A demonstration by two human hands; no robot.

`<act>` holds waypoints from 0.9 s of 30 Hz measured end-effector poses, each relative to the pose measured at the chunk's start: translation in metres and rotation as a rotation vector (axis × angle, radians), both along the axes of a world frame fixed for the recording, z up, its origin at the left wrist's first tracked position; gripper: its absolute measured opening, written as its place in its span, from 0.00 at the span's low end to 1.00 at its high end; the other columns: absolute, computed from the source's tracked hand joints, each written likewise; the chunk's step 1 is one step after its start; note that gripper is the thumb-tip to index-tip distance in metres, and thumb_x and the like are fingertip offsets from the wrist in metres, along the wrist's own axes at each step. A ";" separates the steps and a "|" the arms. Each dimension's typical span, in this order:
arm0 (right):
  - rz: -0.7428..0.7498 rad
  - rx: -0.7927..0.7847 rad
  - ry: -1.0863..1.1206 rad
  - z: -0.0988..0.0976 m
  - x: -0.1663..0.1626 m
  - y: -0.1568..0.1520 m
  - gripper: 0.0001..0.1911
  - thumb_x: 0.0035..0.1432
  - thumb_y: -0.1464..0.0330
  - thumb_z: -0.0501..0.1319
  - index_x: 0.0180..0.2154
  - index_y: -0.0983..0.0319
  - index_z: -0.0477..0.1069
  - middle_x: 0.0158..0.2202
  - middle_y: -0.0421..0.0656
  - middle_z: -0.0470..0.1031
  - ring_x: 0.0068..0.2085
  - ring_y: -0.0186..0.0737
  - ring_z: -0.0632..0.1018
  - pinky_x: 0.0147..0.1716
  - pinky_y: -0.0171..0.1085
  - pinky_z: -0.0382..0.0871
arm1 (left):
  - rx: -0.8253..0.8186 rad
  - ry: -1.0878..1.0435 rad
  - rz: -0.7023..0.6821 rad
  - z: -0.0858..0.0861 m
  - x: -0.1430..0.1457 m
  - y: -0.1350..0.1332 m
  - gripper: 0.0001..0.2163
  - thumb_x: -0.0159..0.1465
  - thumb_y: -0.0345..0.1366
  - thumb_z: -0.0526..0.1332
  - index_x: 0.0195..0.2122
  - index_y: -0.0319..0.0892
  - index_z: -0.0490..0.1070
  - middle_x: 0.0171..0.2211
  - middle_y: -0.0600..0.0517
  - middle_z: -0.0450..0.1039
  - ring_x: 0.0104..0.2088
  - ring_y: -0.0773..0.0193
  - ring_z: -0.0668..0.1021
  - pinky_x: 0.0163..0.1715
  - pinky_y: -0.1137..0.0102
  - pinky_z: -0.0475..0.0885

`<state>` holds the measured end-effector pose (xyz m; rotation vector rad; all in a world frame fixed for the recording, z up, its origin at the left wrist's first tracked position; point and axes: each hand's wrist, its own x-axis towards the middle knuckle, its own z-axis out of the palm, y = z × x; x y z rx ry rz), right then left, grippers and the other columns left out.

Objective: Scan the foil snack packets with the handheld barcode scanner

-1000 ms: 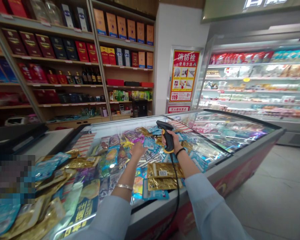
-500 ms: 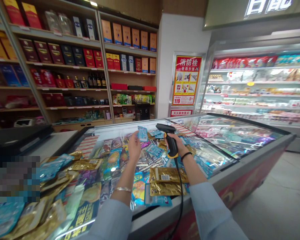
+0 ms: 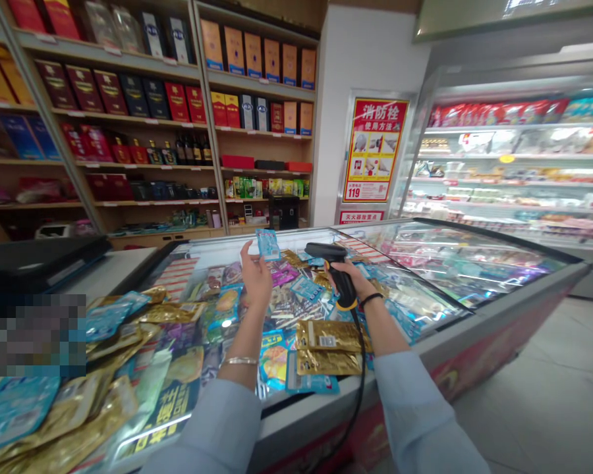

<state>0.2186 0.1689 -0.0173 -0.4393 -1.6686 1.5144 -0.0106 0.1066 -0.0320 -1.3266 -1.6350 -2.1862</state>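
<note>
My left hand [image 3: 257,276] is raised over the freezer's glass top, its fingers closed on the lower left edge of a small blue packet [image 3: 268,244]. The packet stands upright, its face toward me. To its right, my right hand [image 3: 350,275] is wrapped round the handle of a black and yellow barcode scanner [image 3: 340,280]. The scanner's head points left toward the packet, a short gap between them. Its black cable [image 3: 362,368] hangs down over the freezer's front edge. Below my hands, gold packets [image 3: 333,336] lie on the glass, partly over another blue packet [image 3: 311,382].
More blue and gold packets [image 3: 74,395] are piled at the left, beside a pixelated patch. A chest freezer [image 3: 420,359] stretches to the right. Shelves [image 3: 138,118] of boxes and bottles stand behind, with a lit refrigerated display [image 3: 514,158] at the back right.
My left hand has moved left and slightly up with the blue packet, away from the scanner. My right hand and the scanner have barely moved. The view has shifted slightly.
</note>
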 end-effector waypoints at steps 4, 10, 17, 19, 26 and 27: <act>0.003 -0.010 0.002 0.000 0.003 0.001 0.14 0.49 0.57 0.61 0.31 0.62 0.68 0.15 0.39 0.70 0.13 0.34 0.68 0.13 0.32 0.62 | 0.001 0.009 0.020 -0.001 -0.002 0.001 0.21 0.63 0.33 0.54 0.59 0.44 0.59 0.32 0.54 0.69 0.27 0.66 0.76 0.33 0.71 0.71; 0.008 -0.021 -0.013 0.000 0.006 0.000 0.14 0.50 0.58 0.61 0.31 0.63 0.69 0.15 0.38 0.69 0.13 0.33 0.67 0.12 0.32 0.61 | 0.018 -0.047 -0.003 0.002 -0.004 -0.003 0.21 0.64 0.34 0.55 0.59 0.44 0.58 0.32 0.54 0.68 0.28 0.66 0.78 0.33 0.72 0.72; 0.001 -0.052 -0.004 -0.002 0.006 0.000 0.14 0.49 0.58 0.62 0.30 0.62 0.68 0.15 0.39 0.69 0.14 0.33 0.67 0.12 0.32 0.61 | -0.046 -0.023 0.041 -0.001 -0.007 -0.001 0.23 0.63 0.33 0.53 0.61 0.44 0.56 0.33 0.53 0.69 0.30 0.64 0.78 0.35 0.70 0.72; 0.004 -0.056 0.011 -0.002 0.008 0.001 0.14 0.50 0.57 0.62 0.31 0.62 0.68 0.15 0.39 0.68 0.14 0.33 0.67 0.13 0.32 0.61 | -0.113 0.007 0.075 -0.005 -0.008 0.001 0.26 0.63 0.31 0.53 0.63 0.43 0.54 0.34 0.51 0.71 0.33 0.62 0.78 0.38 0.67 0.72; 0.051 -0.056 0.135 0.009 0.018 -0.003 0.17 0.50 0.54 0.58 0.33 0.62 0.68 0.14 0.37 0.65 0.14 0.33 0.64 0.14 0.33 0.58 | -0.389 0.067 0.099 -0.014 -0.011 0.006 0.27 0.60 0.26 0.52 0.63 0.32 0.57 0.44 0.38 0.73 0.46 0.53 0.76 0.50 0.60 0.68; 0.050 -0.054 0.149 0.012 0.019 -0.005 0.17 0.50 0.54 0.58 0.34 0.61 0.68 0.14 0.37 0.64 0.14 0.34 0.64 0.14 0.33 0.58 | -0.439 0.067 0.090 -0.015 -0.010 0.005 0.25 0.60 0.25 0.52 0.59 0.31 0.62 0.44 0.37 0.74 0.47 0.51 0.76 0.50 0.59 0.68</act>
